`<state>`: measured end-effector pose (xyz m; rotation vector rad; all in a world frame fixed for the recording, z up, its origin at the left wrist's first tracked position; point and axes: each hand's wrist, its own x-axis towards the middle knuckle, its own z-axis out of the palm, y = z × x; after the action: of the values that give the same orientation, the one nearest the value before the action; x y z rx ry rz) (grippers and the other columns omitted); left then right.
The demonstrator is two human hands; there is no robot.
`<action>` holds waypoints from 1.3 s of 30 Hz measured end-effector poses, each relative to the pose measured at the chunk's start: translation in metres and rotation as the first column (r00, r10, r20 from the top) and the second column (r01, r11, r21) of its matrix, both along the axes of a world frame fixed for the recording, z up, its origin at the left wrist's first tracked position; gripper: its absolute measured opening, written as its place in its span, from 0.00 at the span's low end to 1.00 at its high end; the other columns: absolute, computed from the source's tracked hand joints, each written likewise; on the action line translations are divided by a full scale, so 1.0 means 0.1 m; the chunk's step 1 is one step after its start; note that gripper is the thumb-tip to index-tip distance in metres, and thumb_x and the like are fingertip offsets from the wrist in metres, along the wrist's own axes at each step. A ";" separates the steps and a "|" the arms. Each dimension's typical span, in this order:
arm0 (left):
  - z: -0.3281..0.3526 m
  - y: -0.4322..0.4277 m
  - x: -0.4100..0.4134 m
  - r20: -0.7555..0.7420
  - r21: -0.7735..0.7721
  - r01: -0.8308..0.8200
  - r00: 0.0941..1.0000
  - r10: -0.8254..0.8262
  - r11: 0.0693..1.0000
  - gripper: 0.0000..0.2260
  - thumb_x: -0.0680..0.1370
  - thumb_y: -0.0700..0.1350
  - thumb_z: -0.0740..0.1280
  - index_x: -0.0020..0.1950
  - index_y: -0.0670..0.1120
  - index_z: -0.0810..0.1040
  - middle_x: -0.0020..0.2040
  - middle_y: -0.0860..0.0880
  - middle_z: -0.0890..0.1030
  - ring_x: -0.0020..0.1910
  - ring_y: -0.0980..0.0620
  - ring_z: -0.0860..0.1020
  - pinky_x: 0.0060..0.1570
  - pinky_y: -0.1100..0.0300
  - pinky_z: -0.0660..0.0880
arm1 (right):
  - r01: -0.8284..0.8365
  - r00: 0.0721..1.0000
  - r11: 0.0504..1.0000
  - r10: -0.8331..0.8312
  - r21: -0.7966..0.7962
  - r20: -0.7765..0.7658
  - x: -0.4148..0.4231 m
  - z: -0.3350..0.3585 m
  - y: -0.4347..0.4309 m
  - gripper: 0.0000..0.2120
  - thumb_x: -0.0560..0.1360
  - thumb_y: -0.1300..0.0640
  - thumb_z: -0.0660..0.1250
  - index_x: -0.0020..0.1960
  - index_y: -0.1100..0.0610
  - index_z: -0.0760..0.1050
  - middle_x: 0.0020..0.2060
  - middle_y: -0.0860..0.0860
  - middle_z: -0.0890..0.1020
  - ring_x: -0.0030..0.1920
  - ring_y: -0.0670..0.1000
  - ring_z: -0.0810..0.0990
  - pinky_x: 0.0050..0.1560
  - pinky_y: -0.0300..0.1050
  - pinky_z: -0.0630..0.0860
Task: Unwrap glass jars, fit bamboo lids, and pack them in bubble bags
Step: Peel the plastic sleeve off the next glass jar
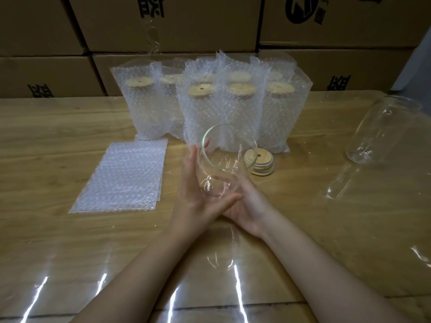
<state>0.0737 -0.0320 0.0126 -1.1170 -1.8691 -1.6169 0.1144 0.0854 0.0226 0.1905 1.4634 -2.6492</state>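
1. Left of the bench's [58,136] centre: a flat stack of clear bubble bags [121,173], unfilled, lying square on the wood.
2. Far edge, middle: a row of lidded jars standing upright in bubble bags [205,108], backed by brown cardboard cartons [163,24].
3. Mid-bench, raised off the surface: a clear cylindrical glass jar [224,164], bare and with no lid. Its long axis is tilted, with the open mouth up and away toward the far edge and the base toward the person.
4. The left hand [196,194] holds the jar, fingers laid up its left wall and thumb across the base end. The right hand [247,206] sits palm-up under the base. Its fingers are mostly hidden behind the glass, so I cannot tell how far they curl.
5. Just right of the held jar: a short stack of round bamboo lids [260,163] on the bench, in front of the bagged row.
6. Right edge: a second clear glass jar [382,129] on its side, base nearer, mouth toward the far edge. Clear plastic film [335,183] glints beside it. Whether it is wrapped, I cannot tell.
7. Handling, as a judgement: the jar is rigid, smooth, probably slippery, and breakable. Best gripped round the mid-wall with fingers off the rim, then stood base-down before a lid is pressed on.
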 end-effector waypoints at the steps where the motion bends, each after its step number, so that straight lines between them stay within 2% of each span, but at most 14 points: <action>1: -0.01 0.00 -0.02 0.026 -0.008 -0.014 1.000 0.014 1.000 0.48 0.68 0.51 0.77 0.78 0.49 0.48 0.74 0.42 0.62 0.72 0.39 0.66 0.68 0.39 0.67 | 0.072 0.997 0.992 -0.072 0.099 -0.003 0.00 0.00 0.03 0.20 0.77 0.40 0.56 0.49 0.49 0.82 0.45 0.50 0.85 0.45 0.49 0.85 0.44 0.45 0.81; 3: -0.03 -0.02 -0.07 0.098 -0.032 -0.025 0.995 0.028 0.999 0.49 0.68 0.47 0.79 0.77 0.42 0.49 0.76 0.44 0.61 0.72 0.43 0.67 0.68 0.43 0.67 | 0.258 0.966 0.817 -0.197 0.515 -0.170 0.02 -0.02 0.11 0.13 0.82 0.49 0.55 0.49 0.47 0.78 0.36 0.47 0.84 0.36 0.45 0.84 0.36 0.40 0.80; 4: -0.03 -0.04 -0.09 0.132 -0.048 -0.029 0.991 0.035 0.998 0.50 0.67 0.46 0.79 0.78 0.45 0.48 0.76 0.44 0.61 0.73 0.45 0.67 0.69 0.44 0.67 | 0.358 0.933 0.591 -0.187 0.723 -0.309 0.03 -0.05 0.17 0.10 0.81 0.54 0.58 0.51 0.47 0.78 0.34 0.45 0.83 0.35 0.43 0.83 0.36 0.38 0.79; 6: -0.02 -0.08 -0.11 0.186 -0.057 -0.033 0.982 0.043 0.998 0.51 0.67 0.44 0.79 0.77 0.50 0.46 0.77 0.43 0.60 0.72 0.48 0.68 0.69 0.48 0.68 | 0.528 0.849 0.138 -0.085 0.838 -0.521 0.04 -0.12 0.29 0.10 0.78 0.60 0.62 0.54 0.52 0.80 0.41 0.45 0.84 0.43 0.46 0.82 0.44 0.42 0.78; 7: -0.02 -0.08 -0.13 0.205 -0.040 -0.031 0.978 0.038 0.999 0.50 0.66 0.43 0.78 0.77 0.49 0.46 0.77 0.44 0.60 0.71 0.51 0.69 0.68 0.53 0.69 | 0.577 0.816 0.030 -0.062 0.816 -0.575 0.04 -0.12 0.34 0.11 0.77 0.62 0.64 0.56 0.55 0.80 0.48 0.48 0.84 0.50 0.49 0.81 0.50 0.46 0.77; 10: 0.00 -0.07 -0.15 0.272 -0.014 -0.016 0.962 0.020 1.000 0.49 0.67 0.45 0.78 0.78 0.44 0.50 0.76 0.50 0.61 0.69 0.55 0.71 0.63 0.68 0.68 | 0.495 0.855 -0.166 -0.083 0.853 -0.513 -0.01 -0.14 0.47 0.22 0.76 0.62 0.63 0.70 0.54 0.69 0.70 0.50 0.70 0.72 0.52 0.65 0.71 0.53 0.61; 13: -0.01 -0.03 -0.14 0.337 -0.026 0.056 0.940 -0.044 0.998 0.45 0.66 0.52 0.78 0.76 0.46 0.58 0.74 0.61 0.61 0.69 0.61 0.69 0.61 0.70 0.69 | 0.211 0.952 -0.257 -0.164 0.943 -0.258 -0.06 -0.22 0.58 0.29 0.78 0.56 0.61 0.77 0.49 0.54 0.77 0.44 0.53 0.77 0.46 0.47 0.74 0.51 0.45; 17: -0.07 0.00 -0.14 0.354 -0.100 0.142 0.930 -0.098 0.985 0.48 0.67 0.58 0.76 0.77 0.54 0.50 0.75 0.63 0.57 0.71 0.58 0.67 0.68 0.64 0.66 | 0.286 0.889 -0.312 -0.266 0.906 -0.372 -0.10 -0.24 0.59 0.24 0.75 0.58 0.65 0.70 0.50 0.68 0.69 0.46 0.70 0.71 0.49 0.64 0.64 0.47 0.57; 21: -0.06 0.00 -0.19 0.459 -0.067 0.186 0.878 -0.135 0.980 0.46 0.66 0.57 0.76 0.76 0.60 0.51 0.72 0.64 0.60 0.71 0.56 0.67 0.59 0.72 0.69 | 0.353 0.844 -0.419 -0.244 0.836 -0.478 -0.07 -0.23 0.56 0.16 0.70 0.62 0.69 0.56 0.52 0.76 0.55 0.49 0.77 0.58 0.54 0.71 0.51 0.49 0.61; 26: -0.11 -0.06 -0.25 0.551 -0.209 0.244 0.830 -0.092 0.947 0.52 0.61 0.60 0.77 0.75 0.66 0.48 0.68 0.61 0.68 0.67 0.62 0.70 0.63 0.66 0.70 | 0.550 0.700 -0.345 -0.307 0.761 -0.645 -0.03 -0.16 0.57 0.16 0.70 0.65 0.69 0.56 0.55 0.79 0.51 0.51 0.80 0.54 0.57 0.75 0.51 0.47 0.64; 29: -0.14 -0.08 -0.28 0.596 -0.232 0.264 0.799 -0.077 0.936 0.48 0.59 0.60 0.77 0.70 0.73 0.51 0.64 0.61 0.71 0.64 0.63 0.72 0.63 0.63 0.70 | 0.755 0.567 -0.026 -0.476 0.655 -0.672 0.03 -0.04 0.56 0.14 0.74 0.67 0.67 0.59 0.59 0.77 0.52 0.52 0.78 0.54 0.56 0.76 0.55 0.41 0.69; 33: -0.13 -0.07 -0.28 0.604 -0.234 0.244 0.795 -0.056 0.941 0.41 0.59 0.60 0.77 0.61 0.81 0.54 0.63 0.63 0.71 0.63 0.65 0.73 0.61 0.64 0.71 | 0.892 0.448 0.261 -0.615 0.369 -0.649 0.14 0.32 0.41 0.16 0.77 0.59 0.65 0.58 0.40 0.72 0.54 0.42 0.78 0.55 0.46 0.78 0.52 0.33 0.73; 36: -0.13 -0.06 -0.28 0.604 -0.231 0.239 0.795 -0.054 0.943 0.40 0.59 0.60 0.77 0.59 0.82 0.55 0.62 0.63 0.71 0.63 0.64 0.73 0.58 0.67 0.70 | 0.876 0.475 0.354 -0.520 0.327 -0.710 0.13 0.66 0.27 0.18 0.77 0.55 0.65 0.59 0.33 0.69 0.54 0.35 0.77 0.56 0.41 0.77 0.53 0.35 0.75; 39: -0.13 -0.05 -0.27 0.601 -0.211 0.241 0.797 -0.069 0.947 0.41 0.59 0.60 0.78 0.60 0.81 0.55 0.62 0.62 0.72 0.62 0.62 0.74 0.58 0.66 0.72 | 0.766 0.630 0.431 -0.356 0.477 -0.690 0.01 0.89 0.17 0.15 0.78 0.55 0.64 0.60 0.37 0.71 0.51 0.35 0.77 0.52 0.39 0.77 0.50 0.33 0.75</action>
<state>0.0466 -0.0374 -0.0003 -0.9595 -2.5237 -2.0103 0.1150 0.1022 0.1116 0.0833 3.1963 -2.3686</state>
